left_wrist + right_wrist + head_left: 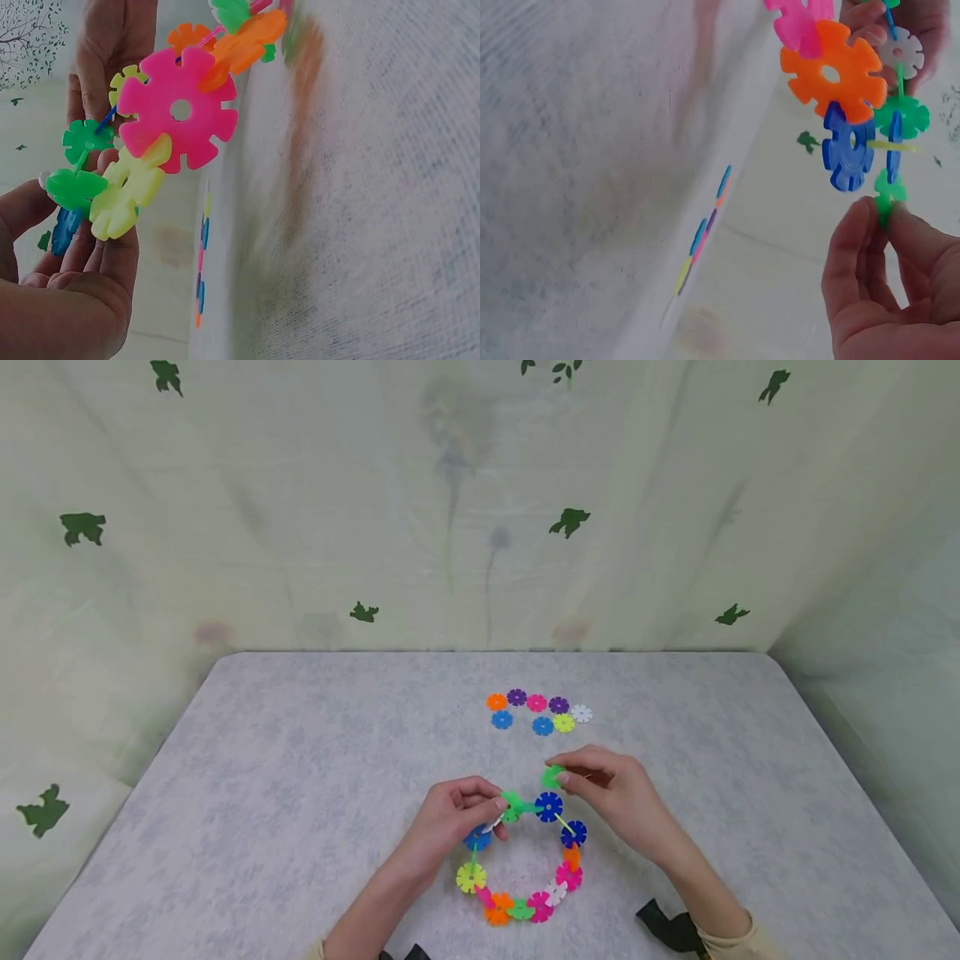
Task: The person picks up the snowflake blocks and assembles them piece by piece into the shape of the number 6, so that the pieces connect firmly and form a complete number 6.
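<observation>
A closed ring of slotted flower-shaped plastic discs (539,907) hangs between my hands, its colours mixed. My left hand (442,828) grips the ring at its upper left, with fingers around a green disc (512,807) and a white one. Between thumb and fingertips, my right hand (621,789) pinches a single green disc (889,199). That disc is at the edge of a dark blue disc (548,807) on the ring; I cannot tell whether their slots are joined. Another dark blue disc (848,157) is beside it, linked by a yellow one seen edge-on.
Loose discs lie in two rows farther back on the grey table, among them an orange disc (497,702), a white disc (581,714) and a yellow disc (563,723). Behind the table (300,735) hangs a pale curtain (300,527) with green leaf shapes. A black strap (667,927) is near my right wrist.
</observation>
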A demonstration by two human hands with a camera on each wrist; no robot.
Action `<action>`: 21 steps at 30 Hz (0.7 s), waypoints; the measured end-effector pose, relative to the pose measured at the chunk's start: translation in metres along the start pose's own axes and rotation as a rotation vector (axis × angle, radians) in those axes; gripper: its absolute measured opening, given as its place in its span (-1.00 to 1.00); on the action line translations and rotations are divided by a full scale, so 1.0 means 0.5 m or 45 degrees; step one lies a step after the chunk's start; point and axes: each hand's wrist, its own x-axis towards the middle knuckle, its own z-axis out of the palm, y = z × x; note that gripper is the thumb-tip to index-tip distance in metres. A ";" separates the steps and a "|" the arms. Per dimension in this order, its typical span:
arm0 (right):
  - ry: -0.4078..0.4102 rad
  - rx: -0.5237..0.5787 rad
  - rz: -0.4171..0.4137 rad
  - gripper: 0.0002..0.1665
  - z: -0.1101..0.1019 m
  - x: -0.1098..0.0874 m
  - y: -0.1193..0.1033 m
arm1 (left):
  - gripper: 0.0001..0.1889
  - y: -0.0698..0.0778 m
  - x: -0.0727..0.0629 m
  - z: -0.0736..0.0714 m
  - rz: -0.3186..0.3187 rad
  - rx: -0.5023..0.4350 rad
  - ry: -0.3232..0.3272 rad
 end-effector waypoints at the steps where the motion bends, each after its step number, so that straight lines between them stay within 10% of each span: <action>1: 0.008 -0.010 -0.011 -0.75 0.005 -0.001 -0.003 | -0.74 0.000 0.000 0.001 -0.002 0.000 0.000; 21: 0.013 -0.110 -0.169 -0.86 0.054 -0.009 -0.016 | -0.78 -0.010 0.001 0.015 0.002 -0.168 -0.001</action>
